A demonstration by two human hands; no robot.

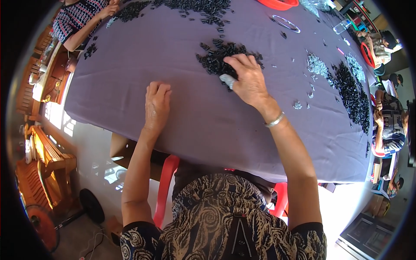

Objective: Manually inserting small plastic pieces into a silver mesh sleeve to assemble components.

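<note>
My right hand [249,80] reaches over a pile of small black cylindrical pieces [213,59] in the middle of the table. Its fingers bend down onto the pieces, with the thumb apart from them; a pale wrapping [227,80] covers the thumb, and a silver bracelet [275,120] circles the wrist. No piece shows clearly in its grasp. To the left of the pile, my left hand [157,104] rests just above the purple tablecloth [195,134] with its fingers curled together. Whatever may be between those fingertips is hidden.
More black pieces [353,95] lie along the right side, beside heaps of small silvery parts [318,65]. At the far edge are another black heap [195,5], a red basket [279,3] and a clear bottle [342,27]. Other people sit around the table. A wooden chair [52,156] stands at left.
</note>
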